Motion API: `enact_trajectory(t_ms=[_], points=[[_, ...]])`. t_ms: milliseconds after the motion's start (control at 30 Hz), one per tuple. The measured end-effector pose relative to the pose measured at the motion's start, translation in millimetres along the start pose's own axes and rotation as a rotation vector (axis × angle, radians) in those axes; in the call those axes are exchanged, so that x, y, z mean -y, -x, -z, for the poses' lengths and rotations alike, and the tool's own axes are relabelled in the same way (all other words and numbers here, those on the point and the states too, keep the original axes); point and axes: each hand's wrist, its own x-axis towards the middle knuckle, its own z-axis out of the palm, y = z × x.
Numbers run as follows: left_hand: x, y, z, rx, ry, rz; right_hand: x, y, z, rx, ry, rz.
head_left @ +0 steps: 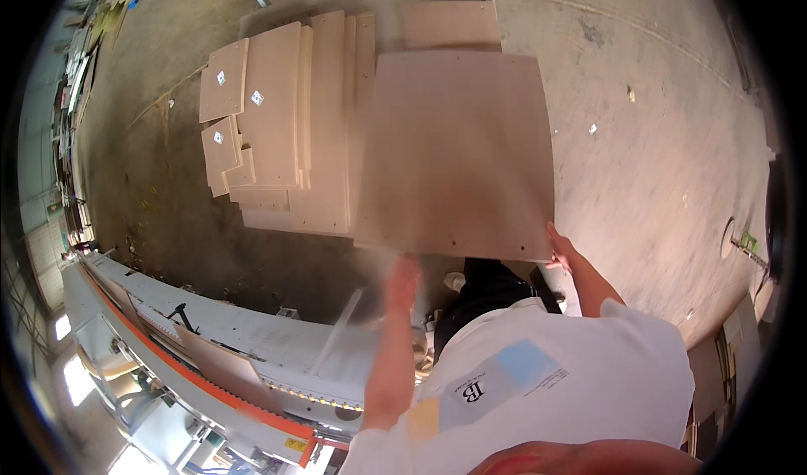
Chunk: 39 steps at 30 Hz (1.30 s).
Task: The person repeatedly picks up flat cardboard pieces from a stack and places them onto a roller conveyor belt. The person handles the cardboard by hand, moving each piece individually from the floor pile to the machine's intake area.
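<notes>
A large flat brown board with small holes along its near edge lies in front of me, over part of the stacked panels. At its near right corner, my right hand is closed on the edge, with the fingers partly hidden beneath. My left hand is at the near edge, left of the middle. Motion blurs it, and its fingers cannot be made out. To the left lie stacked brown panels of several sizes, and small white labels are stuck on some of them.
A long machine with a pale bed and an orange rail runs along the lower left. One board leans in it. Concrete floor extends to the right. More panels lie beyond the large board.
</notes>
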Motion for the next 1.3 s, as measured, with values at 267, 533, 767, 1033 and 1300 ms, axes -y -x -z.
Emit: enact_trajectory(t_ms=[267, 533, 767, 1033, 1300], points=[[27.0, -30.0, -12.8, 0.121, 0.34, 0.041, 9.0, 58.1, 28.0, -0.081, 0.018, 0.031], [-4.1, 36.9, -90.3, -0.083, 0.093, -0.131, 42.0, -4.9, 50.2, -0.095, -0.422, 0.294], [51.7, 119.4, -50.3, -0.044, 0.018, -0.293, -0.8, 59.5, 25.3, -0.318, -0.44, 0.328], [157.9, 236.9, 40.5, 0.008, 0.348, -0.601, 17.5, 101.9, -43.1, -0.364, 0.02, 0.385], [280.4, 341.6, 98.5, 0.102, 0.715, -0.65, 20.1, 117.6, -109.1, -0.112, 0.394, 0.694]])
